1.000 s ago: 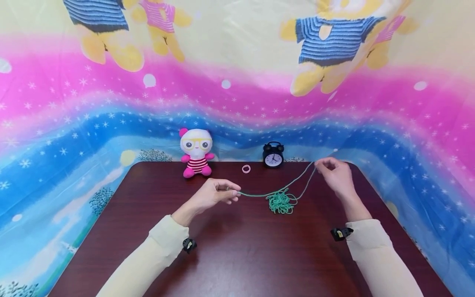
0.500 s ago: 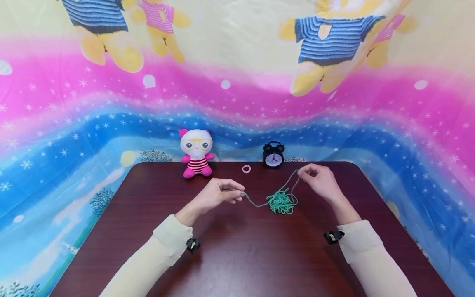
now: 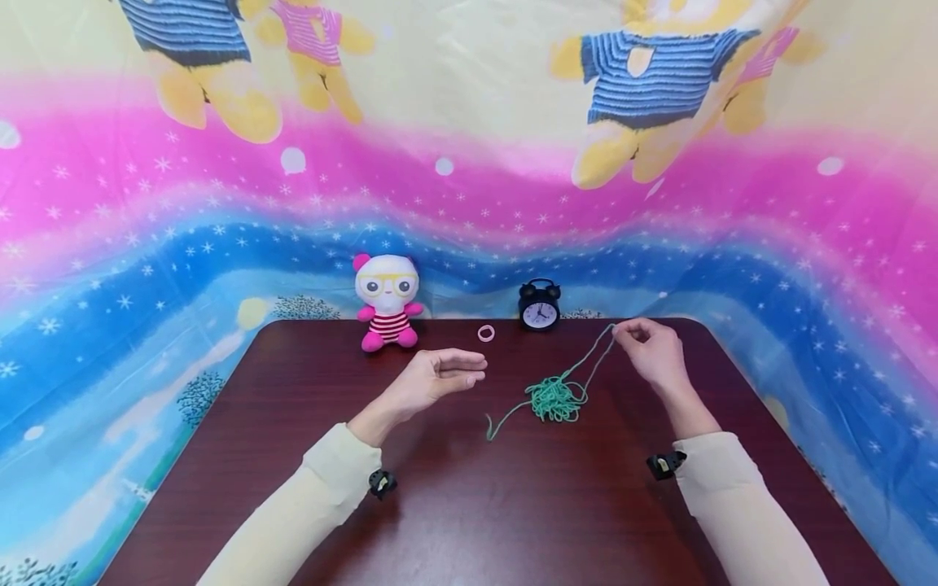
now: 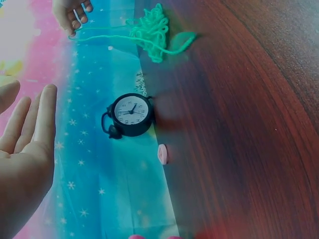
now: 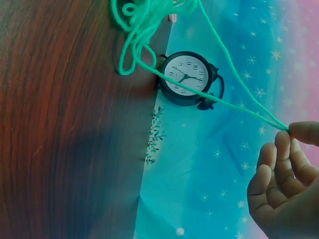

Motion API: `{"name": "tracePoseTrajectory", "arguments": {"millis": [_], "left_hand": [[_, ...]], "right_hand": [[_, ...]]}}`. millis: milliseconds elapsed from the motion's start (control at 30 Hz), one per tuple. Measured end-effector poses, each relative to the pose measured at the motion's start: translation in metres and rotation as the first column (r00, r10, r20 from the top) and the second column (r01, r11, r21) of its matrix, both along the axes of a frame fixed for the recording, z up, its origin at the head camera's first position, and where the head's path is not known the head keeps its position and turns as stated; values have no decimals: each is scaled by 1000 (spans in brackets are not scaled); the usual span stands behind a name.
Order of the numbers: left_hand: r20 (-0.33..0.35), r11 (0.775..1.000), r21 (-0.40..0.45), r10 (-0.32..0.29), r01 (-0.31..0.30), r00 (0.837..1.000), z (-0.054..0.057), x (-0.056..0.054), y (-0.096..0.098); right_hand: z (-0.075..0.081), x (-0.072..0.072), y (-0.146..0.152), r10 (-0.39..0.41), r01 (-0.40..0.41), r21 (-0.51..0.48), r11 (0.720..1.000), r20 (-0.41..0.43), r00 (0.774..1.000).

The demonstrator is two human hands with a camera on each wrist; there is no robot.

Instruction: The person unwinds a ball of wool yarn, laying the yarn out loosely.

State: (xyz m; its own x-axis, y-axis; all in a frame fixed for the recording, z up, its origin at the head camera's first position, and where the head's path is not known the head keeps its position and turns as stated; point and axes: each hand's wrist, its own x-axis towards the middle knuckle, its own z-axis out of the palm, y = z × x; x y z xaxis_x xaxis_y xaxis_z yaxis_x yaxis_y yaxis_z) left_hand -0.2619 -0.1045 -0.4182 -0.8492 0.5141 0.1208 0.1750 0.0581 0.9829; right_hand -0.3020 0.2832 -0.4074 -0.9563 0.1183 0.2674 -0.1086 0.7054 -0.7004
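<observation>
A tangled heap of green yarn (image 3: 555, 399) lies on the dark wooden table (image 3: 440, 505). My right hand (image 3: 655, 352) pinches a loop of this yarn between thumb and forefinger, and its two strands run from the heap up to the fingertips, as the right wrist view also shows. My left hand (image 3: 428, 382) is in the air left of the heap, fingers straight and holding nothing. Between that hand and the heap, a loose yarn end (image 3: 491, 431) lies on the tabletop with its tip bent up.
At the table's far edge sit a plush panda (image 3: 388, 303) in a striped outfit and a black alarm clock (image 3: 539, 306). A small pink ring-shaped band (image 3: 487, 333) lies between them. Behind the table hangs a printed cloth (image 3: 469, 203).
My left hand has let go of the yarn end, which dropped to the table. My right hand moved in toward the heap, then back out to the right, still pinching the loop.
</observation>
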Motion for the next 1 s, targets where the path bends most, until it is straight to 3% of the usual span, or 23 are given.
{"name": "tracePoseTrajectory", "arguments": {"millis": [367,667,800,1000], "left_hand": [[13,999,-9,39,-39,999,1,1,-4],[-102,984,-120,118,-130,988,3,1,-9],[-217,954,-224,150,-199,965,3,0,-13],[-400,870,-374,162,-322,902,5,-1,-22]], "right_hand": [[-2,4,-6,96,-96,8,995,26,995],[-3,7,-12,162,-163,29,986,54,985],[-4,6,-11,180,-184,50,982,77,981],[-4,5,-9,205,-213,78,974,99,974]]}}
